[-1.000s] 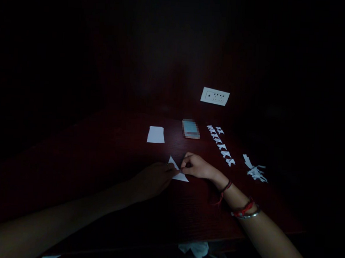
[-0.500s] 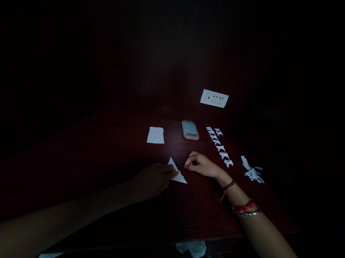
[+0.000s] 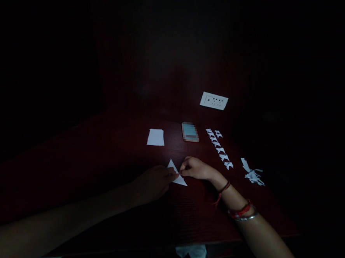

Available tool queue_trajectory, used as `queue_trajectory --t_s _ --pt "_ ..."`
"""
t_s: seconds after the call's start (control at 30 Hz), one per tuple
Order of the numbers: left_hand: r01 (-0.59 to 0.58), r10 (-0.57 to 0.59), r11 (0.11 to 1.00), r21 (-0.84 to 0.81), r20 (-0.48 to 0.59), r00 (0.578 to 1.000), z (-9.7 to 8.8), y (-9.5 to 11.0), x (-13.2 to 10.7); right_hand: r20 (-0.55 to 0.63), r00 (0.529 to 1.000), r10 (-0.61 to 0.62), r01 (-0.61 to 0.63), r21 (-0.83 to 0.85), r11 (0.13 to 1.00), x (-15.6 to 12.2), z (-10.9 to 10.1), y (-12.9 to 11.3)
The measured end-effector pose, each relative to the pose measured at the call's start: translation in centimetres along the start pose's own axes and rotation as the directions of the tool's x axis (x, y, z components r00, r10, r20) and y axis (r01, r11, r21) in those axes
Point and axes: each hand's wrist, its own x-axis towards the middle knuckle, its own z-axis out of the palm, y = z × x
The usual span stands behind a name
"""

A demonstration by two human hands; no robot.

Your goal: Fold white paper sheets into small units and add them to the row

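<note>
A white sheet of paper folded into a triangle [image 3: 182, 181] lies on the dark red table. My left hand [image 3: 156, 182] grips it from the left, with its thumb on top and the other fingers partly hidden in shadow. My right hand [image 3: 197, 168] is at the triangle's right edge, its thumb and forefinger pinched together on the paper. Red string bracelets and a silver bangle circle the right forearm.
A stack of white square paper [image 3: 156, 137] lies behind the hands, beside a blurred phone [image 3: 190, 132]. To the right are a row of small folded white paper pieces [image 3: 219, 149] and a heap of paper strips [image 3: 253, 176]. A socket panel [image 3: 214, 101] is on the back wall.
My right hand has moved left, from beside the folded paper onto its right edge. My left hand keeps its hold on the paper.
</note>
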Motion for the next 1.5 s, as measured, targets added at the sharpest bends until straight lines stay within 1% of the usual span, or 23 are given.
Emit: queue_trajectory --t_s 0.13,0.3,0.47,0.67,0.83,0.9,0.97,1.07,1.13,1.2,1.23,1.3,1.37,1.4,1.43,1.5 --pt "0.000 0.000 1.000 0.017 0.021 1.000 0.0 0.0 0.1 -0.013 0.999 -0.033 0.032 -0.057 0.998 0.0 -0.1 -0.4" --pt "-0.011 0.011 1.000 0.019 0.008 1.000 0.3 -0.2 0.2 -0.026 0.996 -0.082 0.079 -0.112 0.991 0.0 0.0 -0.4" --pt "-0.007 0.007 1.000 -0.026 0.011 1.000 0.4 -0.3 0.3 -0.092 0.991 -0.101 0.085 -0.166 0.982 0.0 0.5 -0.2" --pt "-0.004 0.005 1.000 -0.023 0.034 0.999 -0.7 0.3 0.6 -0.110 0.987 -0.118 0.093 -0.213 0.973 -0.2 0.5 -0.7" --pt "0.019 -0.020 0.999 0.033 0.047 0.999 -1.5 1.0 0.7 -0.122 0.985 -0.120 0.085 -0.259 0.962 -0.2 0.7 -1.5" --pt "0.013 -0.015 0.999 0.049 0.044 0.999 -1.6 1.1 0.6 -0.135 0.986 -0.094 0.058 -0.247 0.967 -0.2 0.8 -1.5" --pt "-0.005 0.003 0.998 0.055 0.039 0.999 -1.7 1.3 0.5 -0.177 0.983 -0.039 -0.002 -0.225 0.974 -0.3 0.5 -1.1" --pt "-0.035 0.034 0.998 0.049 0.030 0.999 -1.9 1.4 0.2 -0.267 0.964 0.016 -0.076 -0.215 0.974 -1.1 -0.5 0.0" --pt "-0.033 0.033 0.999 0.030 0.014 0.999 -2.0 1.4 0.0 -0.279 0.960 0.016 -0.074 -0.197 0.978 -1.8 -1.3 0.8" --pt "-0.010 0.011 1.000 0.005 -0.015 1.000 -2.0 1.3 -0.1 -0.252 0.968 -0.011 -0.033 -0.170 0.985 -2.3 -1.8 1.4" --pt "0.004 -0.004 1.000 -0.008 -0.031 1.000 -1.9 1.2 -0.2 -0.237 0.971 -0.020 -0.008 -0.118 0.993 -2.5 -1.9 1.6" --pt "0.016 -0.017 1.000 -0.027 -0.056 0.998 -1.7 1.1 -0.2 -0.225 0.974 0.020 0.001 0.092 0.996 -2.6 -1.8 1.8" --pt "0.017 -0.019 0.999 -0.036 -0.066 0.998 -1.6 0.9 -0.2 -0.210 0.974 0.088 -0.016 0.320 0.947 -2.6 -1.7 1.7" --pt "0.020 -0.022 0.999 -0.036 -0.071 0.997 -1.6 0.9 -0.2 -0.200 0.973 0.111 -0.022 0.402 0.915 -2.6 -1.6 1.6" --pt "0.021 -0.023 0.999 -0.035 -0.075 0.997 -1.6 0.9 -0.2 -0.193 0.974 0.120 -0.018 0.462 0.887 -2.7 -1.6 1.4" --pt "0.020 -0.024 0.999 -0.033 -0.100 0.995 -1.6 0.9 -0.2 -0.202 0.973 0.114 0.009 0.526 0.850 -3.2 -1.9 0.9"
